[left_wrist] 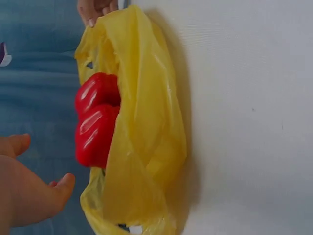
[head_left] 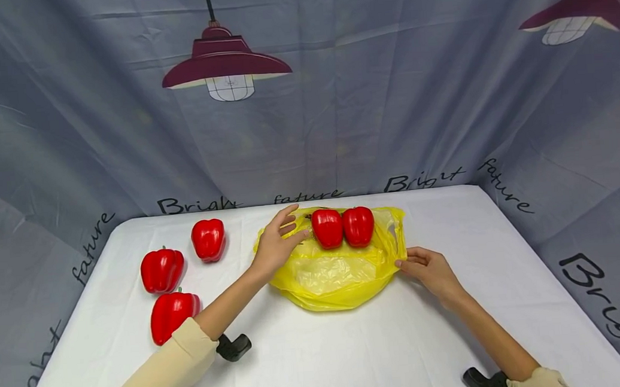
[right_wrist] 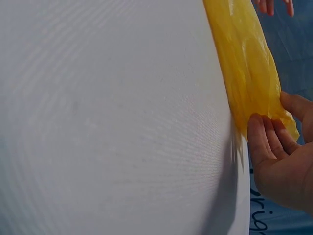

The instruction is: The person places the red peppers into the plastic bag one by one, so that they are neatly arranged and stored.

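A yellow plastic bag [head_left: 337,275] lies spread at the middle of the table, its mouth facing up. Two red bell peppers [head_left: 327,228] sit side by side at the bag's far part, and the left wrist view shows the same bell peppers [left_wrist: 97,134] behind the near wall of the bag. My left hand [head_left: 278,243] hovers over the bag's left side, fingers spread, apart from the peppers and holding nothing. With thumb and fingers my right hand [head_left: 429,272] pinches the bag's right edge; the right wrist view shows this right hand [right_wrist: 283,156] too.
Three more red bell peppers stand on the left of the table: one at the back [head_left: 208,241], one in the middle [head_left: 162,270] and one nearer [head_left: 171,316], close to my left forearm. The white table [head_left: 354,358] ends at a grey printed curtain [head_left: 391,122].
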`<state>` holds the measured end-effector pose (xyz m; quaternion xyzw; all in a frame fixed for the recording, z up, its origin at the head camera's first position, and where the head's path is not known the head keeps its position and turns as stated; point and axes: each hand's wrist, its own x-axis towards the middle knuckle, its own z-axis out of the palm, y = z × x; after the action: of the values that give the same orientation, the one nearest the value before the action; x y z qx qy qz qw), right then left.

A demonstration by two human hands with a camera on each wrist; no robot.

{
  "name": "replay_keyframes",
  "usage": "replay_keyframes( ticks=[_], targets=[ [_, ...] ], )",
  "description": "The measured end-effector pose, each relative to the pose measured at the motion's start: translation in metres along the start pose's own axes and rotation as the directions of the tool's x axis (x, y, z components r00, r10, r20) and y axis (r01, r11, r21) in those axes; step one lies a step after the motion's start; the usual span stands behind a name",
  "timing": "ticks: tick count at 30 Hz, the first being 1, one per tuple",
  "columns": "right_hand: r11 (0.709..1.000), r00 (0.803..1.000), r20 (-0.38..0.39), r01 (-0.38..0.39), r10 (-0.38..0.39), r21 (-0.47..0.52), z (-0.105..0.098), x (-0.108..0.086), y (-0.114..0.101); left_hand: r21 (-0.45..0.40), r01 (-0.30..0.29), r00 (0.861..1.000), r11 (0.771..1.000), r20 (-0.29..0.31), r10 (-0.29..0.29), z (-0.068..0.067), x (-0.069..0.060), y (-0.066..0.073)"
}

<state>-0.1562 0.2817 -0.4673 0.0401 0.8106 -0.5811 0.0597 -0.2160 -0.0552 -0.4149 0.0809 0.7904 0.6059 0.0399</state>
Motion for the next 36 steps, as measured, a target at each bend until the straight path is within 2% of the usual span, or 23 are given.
replay_keyframes(
  ticks=[4,7,16,29,36],
  targets=[
    [1.0,1.0,0.001,-0.002,0.002,0.005,0.0,-0.001,0.001,-0.011,-0.035,0.999,0.999,-0.005,0.034,-0.02,-0.013,0.007],
    [1.0,1.0,0.001,-0.003,0.003,0.009,0.0,-0.002,0.001,-0.029,-0.036,0.999,0.999,-0.012,0.036,-0.035,-0.022,0.01],
    [0.999,1.0,0.001,-0.004,0.004,0.042,0.002,0.0,0.002,0.001,-0.044,0.999,0.999,-0.032,0.044,-0.078,-0.051,0.01],
    [0.999,1.0,0.001,-0.007,0.007,0.032,0.003,0.001,0.001,0.107,-0.01,0.994,0.994,-0.109,0.022,-0.133,-0.102,0.001],
    [1.0,1.0,0.003,-0.014,0.014,0.013,0.002,0.0,0.001,0.247,0.023,0.982,0.969,-0.186,0.024,-0.163,-0.125,-0.014]
  ],
)
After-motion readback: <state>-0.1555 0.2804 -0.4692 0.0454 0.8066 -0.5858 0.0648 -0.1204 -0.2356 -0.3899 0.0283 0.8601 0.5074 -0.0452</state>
